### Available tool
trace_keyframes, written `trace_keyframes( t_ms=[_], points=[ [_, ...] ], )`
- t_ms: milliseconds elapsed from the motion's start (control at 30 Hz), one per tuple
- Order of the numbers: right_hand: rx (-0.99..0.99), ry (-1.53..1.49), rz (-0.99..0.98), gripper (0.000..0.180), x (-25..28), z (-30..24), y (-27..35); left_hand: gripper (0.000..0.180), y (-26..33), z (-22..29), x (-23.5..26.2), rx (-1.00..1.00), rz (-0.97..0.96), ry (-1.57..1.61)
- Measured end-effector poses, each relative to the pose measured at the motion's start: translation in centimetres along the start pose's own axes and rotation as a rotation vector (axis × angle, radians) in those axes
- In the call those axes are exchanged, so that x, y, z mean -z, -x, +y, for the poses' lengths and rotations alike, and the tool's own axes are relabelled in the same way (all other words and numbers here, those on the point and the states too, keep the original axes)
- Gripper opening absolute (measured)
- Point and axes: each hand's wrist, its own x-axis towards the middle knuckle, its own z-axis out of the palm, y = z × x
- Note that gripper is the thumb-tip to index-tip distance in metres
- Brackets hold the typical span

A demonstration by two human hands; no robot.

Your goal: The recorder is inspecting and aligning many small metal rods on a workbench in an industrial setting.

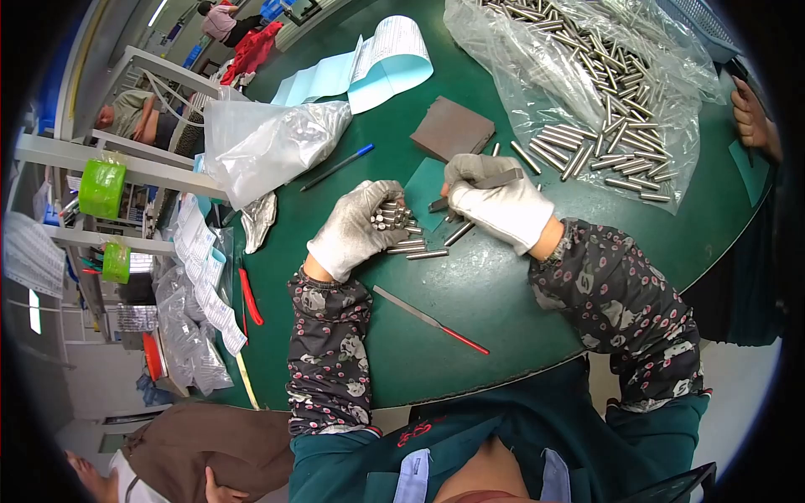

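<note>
Green worktop (pixel 520 318), and the left hand (pixel 356 226) clutches metal pins (pixel 390 216); the right hand (pixel 496 203) grips a grey bar (pixel 501 178). Stiff, probably slippery pins, best pinched mid-length!

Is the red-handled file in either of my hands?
No, the red-handled file lies on the green tabletop, apart from the left hand and right hand.

Far left lie papers (pixel 394 59), a pen (pixel 335 168) and a plastic bag (pixel 272 147); nearer, left, a red-handled tool (pixel 250 298). Two green rolls (pixel 101 188) sit on the left frame (pixel 142 173); a blue basket (pixel 703 23) stands far right.
</note>
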Motion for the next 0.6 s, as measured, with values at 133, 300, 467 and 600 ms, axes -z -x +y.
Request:
trace_keyframes(
  t_ms=[133,300,467,600],
  points=[
    [-0.022,-0.021,0.007,0.007,0.1,-0.4,0.1,0.046,0.0,0.2,0.1,-0.056,-0.014,-0.057],
    [0.023,-0.007,-0.001,0.006,0.0,-0.5,0.0,0.048,0.4,0.1,0.1,-0.02,-0.029,-0.032],
    [0.036,0.033,0.013,0.006,0.0,-0.2,-0.1,0.041,0.1,0.8,-0.1,-0.089,0.039,-0.173],
    [0.046,-0.002,0.028,0.006,-0.1,-0.1,0.0,0.038,0.1,0.8,0.0,-0.097,-0.003,-0.194]
  ],
)
